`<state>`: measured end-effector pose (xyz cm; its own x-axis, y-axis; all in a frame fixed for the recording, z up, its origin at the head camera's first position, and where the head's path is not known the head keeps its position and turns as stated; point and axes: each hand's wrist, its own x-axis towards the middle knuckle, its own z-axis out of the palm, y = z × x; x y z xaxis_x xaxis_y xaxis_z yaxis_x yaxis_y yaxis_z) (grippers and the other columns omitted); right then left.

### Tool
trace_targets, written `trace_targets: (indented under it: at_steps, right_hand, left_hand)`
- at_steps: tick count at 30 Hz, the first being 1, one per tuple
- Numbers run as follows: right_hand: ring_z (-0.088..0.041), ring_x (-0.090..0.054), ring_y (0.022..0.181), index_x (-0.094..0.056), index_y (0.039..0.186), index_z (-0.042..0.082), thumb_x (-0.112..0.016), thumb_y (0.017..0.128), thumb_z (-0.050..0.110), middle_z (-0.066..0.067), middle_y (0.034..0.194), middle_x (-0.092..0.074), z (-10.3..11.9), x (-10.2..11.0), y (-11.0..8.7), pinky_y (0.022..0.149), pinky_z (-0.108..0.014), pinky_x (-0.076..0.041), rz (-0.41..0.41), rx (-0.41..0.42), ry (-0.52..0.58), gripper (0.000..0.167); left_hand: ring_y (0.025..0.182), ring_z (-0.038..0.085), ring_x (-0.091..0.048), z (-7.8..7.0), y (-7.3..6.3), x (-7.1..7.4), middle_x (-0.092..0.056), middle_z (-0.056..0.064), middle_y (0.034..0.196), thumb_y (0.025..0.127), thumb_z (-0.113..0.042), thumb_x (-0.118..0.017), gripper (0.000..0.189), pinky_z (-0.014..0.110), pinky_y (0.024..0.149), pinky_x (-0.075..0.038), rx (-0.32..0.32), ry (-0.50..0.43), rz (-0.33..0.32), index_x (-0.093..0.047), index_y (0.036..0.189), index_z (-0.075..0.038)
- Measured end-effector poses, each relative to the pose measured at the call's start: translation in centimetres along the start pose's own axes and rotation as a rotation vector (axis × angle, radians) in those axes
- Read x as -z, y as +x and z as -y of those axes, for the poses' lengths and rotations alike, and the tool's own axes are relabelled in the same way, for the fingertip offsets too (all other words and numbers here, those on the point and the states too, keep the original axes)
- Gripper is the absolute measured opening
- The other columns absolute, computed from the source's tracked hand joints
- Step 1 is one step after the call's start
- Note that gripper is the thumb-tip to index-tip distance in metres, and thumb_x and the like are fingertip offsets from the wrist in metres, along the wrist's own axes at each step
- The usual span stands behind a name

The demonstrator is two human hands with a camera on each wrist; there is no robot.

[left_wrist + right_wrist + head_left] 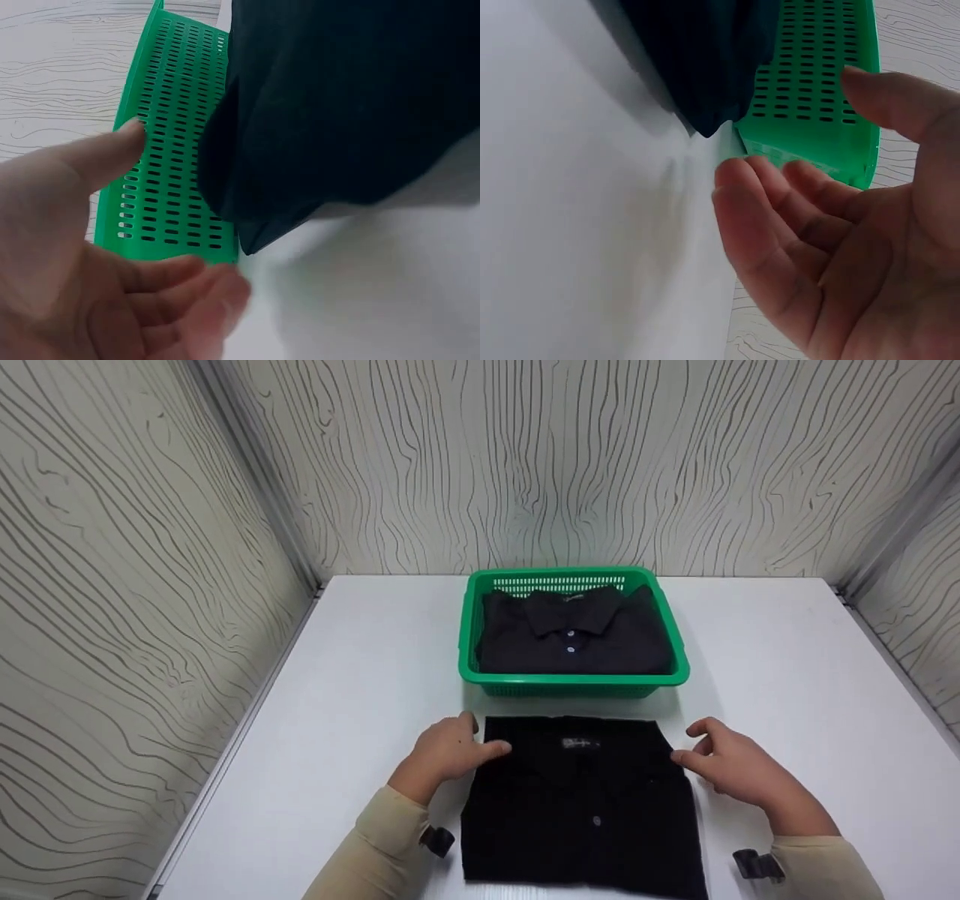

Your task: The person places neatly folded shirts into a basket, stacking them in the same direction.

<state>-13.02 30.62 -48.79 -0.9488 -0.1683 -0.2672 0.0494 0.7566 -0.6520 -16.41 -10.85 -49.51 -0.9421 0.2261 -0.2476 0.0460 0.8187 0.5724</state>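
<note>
A folded black shirt [585,810] lies flat on the white table, its label and one button showing. My left hand [450,750] is at the shirt's upper left corner, the thumb over its edge in the head view. In the left wrist view that hand [112,277] has thumb and fingers apart with nothing between them. By the upper right edge is my right hand [731,761], its thumb tip close to the cloth. The right wrist view shows this hand [840,247] with fingers loosely bent and a gap before the dark cloth [712,67].
Just beyond the shirt stands a green plastic basket [574,680] with slotted walls. Inside it rests another folded dark shirt [517,649], collar and two buttons facing up. Wood-patterned panels [487,465] rise behind and beside the white table [360,660].
</note>
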Motion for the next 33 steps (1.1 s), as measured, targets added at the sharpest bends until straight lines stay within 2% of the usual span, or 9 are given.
trace_targets:
  at_steps: [5,10,14,17,20,28,33]
  right_hand:
    - [-0.024,-0.06,0.065,-0.045,0.131,-0.01,-0.075,0.089,0.044,-0.012,0.102,-0.065,-0.1,-0.4,-0.3,0.058,-0.039,-0.052,0.109,-0.089,0.003,0.074]
    - [-0.022,-0.055,0.06,-0.049,0.122,-0.007,-0.083,0.082,0.04,-0.009,0.086,-0.059,0.2,-1.2,-0.4,0.053,-0.038,-0.05,0.148,-0.101,-0.003,0.071]
    - [-0.022,-0.054,0.06,-0.053,0.11,-0.003,-0.088,0.075,0.036,-0.008,0.082,-0.058,0.5,-2.1,0.1,0.053,-0.038,-0.049,0.12,-0.09,-0.066,0.063]
    - [-0.023,-0.058,0.07,-0.056,0.108,-0.004,-0.089,0.071,0.035,-0.008,0.087,-0.062,0.7,-2.8,0.5,0.064,-0.045,-0.053,0.089,-0.06,-0.17,0.063]
    - [-0.023,-0.057,0.082,-0.059,0.11,-0.004,-0.089,0.069,0.032,-0.007,0.091,-0.064,1.0,-3.3,0.9,0.078,-0.05,-0.051,0.076,-0.025,-0.246,0.062]
    - [-0.023,-0.058,0.088,-0.065,0.105,0.003,-0.084,0.076,0.02,-0.004,0.095,-0.066,1.2,-4.0,1.0,0.086,-0.052,-0.049,0.108,0.023,-0.241,0.039]
    - [-0.021,-0.059,0.09,-0.067,0.105,0.008,-0.08,0.08,0.017,-0.002,0.1,-0.068,1.1,-4.2,0.9,0.089,-0.053,-0.049,0.128,0.098,-0.203,0.029]
  left_hand:
    - [0.067,0.023,-0.054,0.1,-0.4,-0.2,-0.057,0.006,0.076,0.073,-0.071,-0.076,0.068,0.037,0.058,-0.044,0.046,0.056,0.109,-0.06,0.093,-0.008]
    - [0.068,0.024,-0.054,-0.2,-0.4,-0.9,-0.058,0.005,0.079,0.069,-0.064,-0.084,0.066,0.039,0.06,-0.046,0.074,0.109,0.162,-0.061,0.094,-0.007]
    - [0.066,0.02,-0.052,-0.6,-0.1,-1.9,-0.057,0.001,0.074,0.069,-0.056,-0.088,0.057,0.039,0.062,-0.047,0.029,0.202,0.13,-0.063,0.087,-0.008]
    - [0.064,0.018,-0.051,-0.9,0.1,-2.7,-0.056,-0.001,0.071,0.07,-0.051,-0.089,0.051,0.039,0.063,-0.049,-0.023,0.273,0.101,-0.063,0.083,-0.009]
    - [0.064,0.017,-0.052,-1.1,0.3,-3.3,-0.057,-0.001,0.071,0.072,-0.047,-0.089,0.047,0.039,0.065,-0.051,-0.062,0.316,0.097,-0.065,0.084,-0.008]
    - [0.068,0.017,-0.053,-0.6,0.7,-3.4,-0.058,-0.002,0.074,0.077,-0.046,-0.085,0.041,0.038,0.069,-0.051,-0.084,0.296,0.145,-0.067,0.084,-0.01]
    - [0.077,0.018,-0.058,-0.1,0.9,-3.2,-0.062,0.0,0.081,0.083,-0.044,-0.081,0.039,0.039,0.077,-0.052,-0.129,0.283,0.175,-0.07,0.093,-0.008]
